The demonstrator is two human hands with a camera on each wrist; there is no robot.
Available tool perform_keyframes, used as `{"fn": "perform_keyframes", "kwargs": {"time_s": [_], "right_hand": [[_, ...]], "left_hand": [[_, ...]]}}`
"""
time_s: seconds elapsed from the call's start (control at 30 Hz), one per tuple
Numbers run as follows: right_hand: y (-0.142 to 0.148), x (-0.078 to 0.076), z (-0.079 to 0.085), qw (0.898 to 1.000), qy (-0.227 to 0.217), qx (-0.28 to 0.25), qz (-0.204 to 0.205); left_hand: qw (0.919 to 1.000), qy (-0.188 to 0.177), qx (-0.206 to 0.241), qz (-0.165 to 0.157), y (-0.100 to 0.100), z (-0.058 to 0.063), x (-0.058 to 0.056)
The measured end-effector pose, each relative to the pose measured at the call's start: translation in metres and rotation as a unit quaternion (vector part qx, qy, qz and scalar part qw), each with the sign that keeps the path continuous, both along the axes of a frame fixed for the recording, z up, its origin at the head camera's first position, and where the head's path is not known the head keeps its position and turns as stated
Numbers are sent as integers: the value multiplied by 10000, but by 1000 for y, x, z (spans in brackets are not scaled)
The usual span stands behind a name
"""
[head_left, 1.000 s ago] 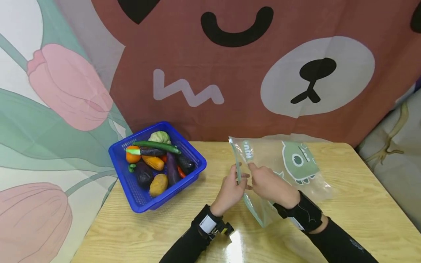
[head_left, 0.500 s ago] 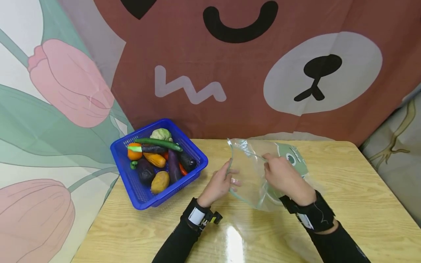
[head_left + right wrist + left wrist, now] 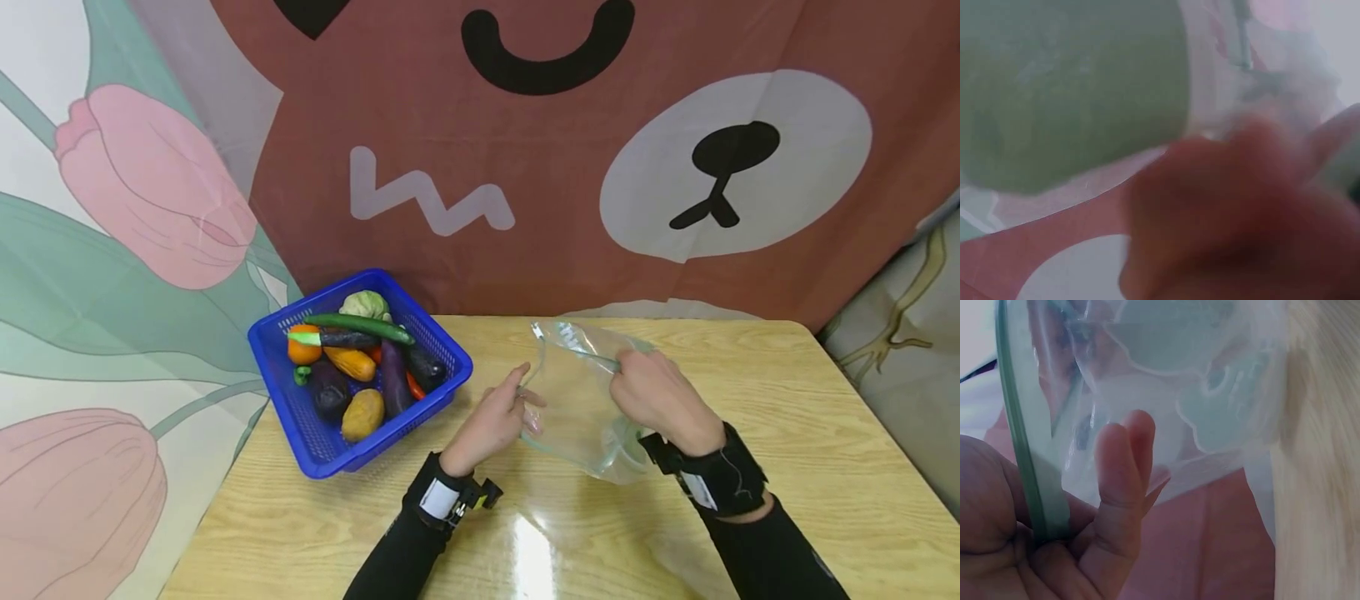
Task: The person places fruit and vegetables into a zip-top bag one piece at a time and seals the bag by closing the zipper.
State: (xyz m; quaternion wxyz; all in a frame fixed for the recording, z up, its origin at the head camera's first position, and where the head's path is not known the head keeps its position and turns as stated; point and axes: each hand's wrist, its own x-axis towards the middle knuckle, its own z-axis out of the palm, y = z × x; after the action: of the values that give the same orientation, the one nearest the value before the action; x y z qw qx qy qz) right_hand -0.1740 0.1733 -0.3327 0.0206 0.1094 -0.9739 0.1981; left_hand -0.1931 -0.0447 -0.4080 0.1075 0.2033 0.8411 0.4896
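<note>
A clear zip-lock bag [image 3: 577, 404] with a green printed figure stands with its mouth spread apart between both hands. My left hand [image 3: 486, 427] pinches one side of the mouth. In the left wrist view the bag's green zip strip [image 3: 1017, 431] runs down into the crook by the thumb, and the other fingers [image 3: 1119, 481] extend in front of the plastic. The opposite side of the mouth is gripped by my right hand [image 3: 663, 402], its curled fingers partly hidden. A blurred part of that hand and the green print [image 3: 1072, 94] fill the right wrist view.
Left of the bag is a blue basket [image 3: 288, 425] of vegetables. It holds a cucumber [image 3: 360, 325], a potato [image 3: 363, 415], several eggplants [image 3: 395, 379] and a cabbage [image 3: 365, 305]. A printed cloth [image 3: 450, 275] hangs behind the wooden table [image 3: 300, 533].
The hands have moved apart, and the bag's mouth has opened between them. My right hand has shifted right, my left slightly left. The bag's green print is now mostly covered or folded away.
</note>
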Motion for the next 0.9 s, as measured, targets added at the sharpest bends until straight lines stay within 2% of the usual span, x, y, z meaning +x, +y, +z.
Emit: {"fn": "perform_keyframes", "kwargs": {"time_s": [0.13,0.27,0.43,0.5,0.57,0.7,0.77,0.83,0.9], "right_hand": [[0,-3,6,9989,-418,-168,-123],[7,-3,14,9932,-872,-735,-218],[17,-5,18,9870,-960,-1246,-338],[17,-6,16,9868,-943,-1291,-261],[15,-7,13,9869,-896,-1334,-138],[8,-8,6,9873,-664,-1441,-62],[6,-7,3,9877,-571,-1457,-75],[5,-5,0,9871,-560,-1495,-79],[4,-4,-3,9864,-573,-1539,-67]], "left_hand": [[9999,5,-134,14,-1,10,2],[9999,111,-98,50,-6,22,0],[9992,235,-315,44,-15,27,-5],[9979,380,-525,2,-17,28,-6],[9961,504,-727,-34,-18,34,-5],[9904,719,-1175,-76,-29,58,4],[9852,977,-1407,-86,-41,74,10],[9765,1356,-1675,-64,-56,88,15],[9656,1721,-1952,-14,-74,102,14]]}}
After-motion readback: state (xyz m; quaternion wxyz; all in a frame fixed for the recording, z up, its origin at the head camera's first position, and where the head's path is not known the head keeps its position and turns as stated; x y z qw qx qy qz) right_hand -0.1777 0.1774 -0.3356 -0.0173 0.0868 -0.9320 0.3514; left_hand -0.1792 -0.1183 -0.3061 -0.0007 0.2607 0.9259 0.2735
